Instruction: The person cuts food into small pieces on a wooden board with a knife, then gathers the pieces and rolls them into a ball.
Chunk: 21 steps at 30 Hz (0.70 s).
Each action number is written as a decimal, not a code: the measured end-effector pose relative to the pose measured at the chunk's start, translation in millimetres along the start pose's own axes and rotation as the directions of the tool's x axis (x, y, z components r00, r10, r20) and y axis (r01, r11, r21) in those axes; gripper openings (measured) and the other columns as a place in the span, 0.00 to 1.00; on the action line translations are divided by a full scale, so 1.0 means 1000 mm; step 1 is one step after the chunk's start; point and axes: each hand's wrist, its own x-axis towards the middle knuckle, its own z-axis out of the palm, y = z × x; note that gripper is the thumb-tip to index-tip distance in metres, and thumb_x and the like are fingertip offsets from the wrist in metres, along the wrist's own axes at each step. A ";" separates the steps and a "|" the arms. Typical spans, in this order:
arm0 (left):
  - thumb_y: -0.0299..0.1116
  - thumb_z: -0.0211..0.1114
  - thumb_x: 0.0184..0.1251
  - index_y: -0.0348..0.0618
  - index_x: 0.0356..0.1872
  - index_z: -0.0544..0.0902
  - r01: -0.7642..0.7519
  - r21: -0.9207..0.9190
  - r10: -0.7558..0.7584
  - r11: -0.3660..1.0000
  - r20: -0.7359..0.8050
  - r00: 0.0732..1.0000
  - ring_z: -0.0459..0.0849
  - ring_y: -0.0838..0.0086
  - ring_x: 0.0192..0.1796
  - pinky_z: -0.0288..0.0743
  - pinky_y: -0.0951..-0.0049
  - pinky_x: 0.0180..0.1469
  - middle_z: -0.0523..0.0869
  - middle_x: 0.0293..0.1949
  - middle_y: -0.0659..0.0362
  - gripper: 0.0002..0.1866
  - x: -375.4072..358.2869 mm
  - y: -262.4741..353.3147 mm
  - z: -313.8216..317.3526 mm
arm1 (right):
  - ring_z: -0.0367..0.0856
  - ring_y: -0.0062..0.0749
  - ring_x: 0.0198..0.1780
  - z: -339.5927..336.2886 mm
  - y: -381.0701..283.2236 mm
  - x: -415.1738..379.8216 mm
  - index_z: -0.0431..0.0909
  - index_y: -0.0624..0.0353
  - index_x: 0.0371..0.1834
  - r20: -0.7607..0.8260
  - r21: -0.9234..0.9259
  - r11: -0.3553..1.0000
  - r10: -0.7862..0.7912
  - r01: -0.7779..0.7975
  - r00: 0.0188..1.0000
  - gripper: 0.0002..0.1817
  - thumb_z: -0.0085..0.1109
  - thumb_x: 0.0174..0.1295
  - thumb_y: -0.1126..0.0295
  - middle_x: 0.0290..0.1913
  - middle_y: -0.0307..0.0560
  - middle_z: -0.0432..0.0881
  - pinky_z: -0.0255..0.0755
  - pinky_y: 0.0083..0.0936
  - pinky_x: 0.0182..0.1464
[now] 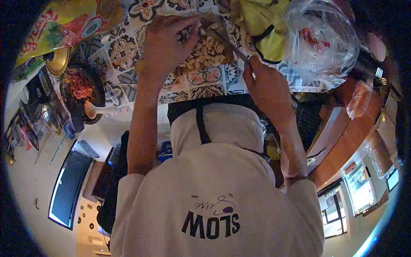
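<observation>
Presently, the right hand (267,83) is grasping the handle of a knife (231,45), the blade running far and to the left across the work area. The left hand (169,40) is bending its fingers close to the blade's far end; whether those fingers are pinching anything cannot be told. Tan diced cubes (207,53) are lying in a loose heap between the two hands, on the near side of the blade, above a tile-patterned surface (122,53).

Principal hazard, in this inspector's judgement: the left fingertips are sitting near the cutting edge, and a slip of the knife could nick them. Loose cubes shifting under the blade, or the dim light, could be causing such a slip. Secondary hazard — cubes could be scattering off the near side if the blade sweeps sideways.

Containers are standing as follows. On the right, a clear plastic bag (295,64) is holding what look like red chillies (310,38). On the left, a dark bowl (98,85) is containing a reddish mash (79,83), with a spoon (90,110) resting at its near side. On the far left, a yellow printed packet (47,32) is lying beyond the bowl — contents not discernible. A yellow cloth-like item (274,49) with black edging is lying between the knife and the bag.
</observation>
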 end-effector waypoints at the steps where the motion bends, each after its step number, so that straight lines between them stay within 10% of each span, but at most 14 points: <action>1: 0.38 0.71 0.58 0.57 0.42 0.91 -0.006 0.021 0.006 1.000 0.008 1.000 0.85 0.59 0.43 0.77 0.60 0.55 0.90 0.37 0.58 0.11 -0.002 -0.001 0.000 | 0.84 0.62 0.33 0.000 0.000 0.001 0.72 0.58 0.42 0.022 -0.031 1.000 0.005 -0.004 1.000 0.11 0.50 0.73 0.62 0.28 0.62 0.83 0.77 0.55 0.34; 21: 0.47 0.73 0.56 0.61 0.38 0.92 -0.036 0.121 0.027 0.992 0.077 0.997 0.83 0.64 0.50 0.74 0.59 0.55 0.90 0.44 0.68 0.10 -0.006 0.012 0.016 | 0.86 0.57 0.31 0.010 0.013 -0.008 0.75 0.61 0.47 -0.019 -0.017 1.000 -0.007 0.006 1.000 0.15 0.48 0.73 0.60 0.33 0.59 0.86 0.81 0.52 0.31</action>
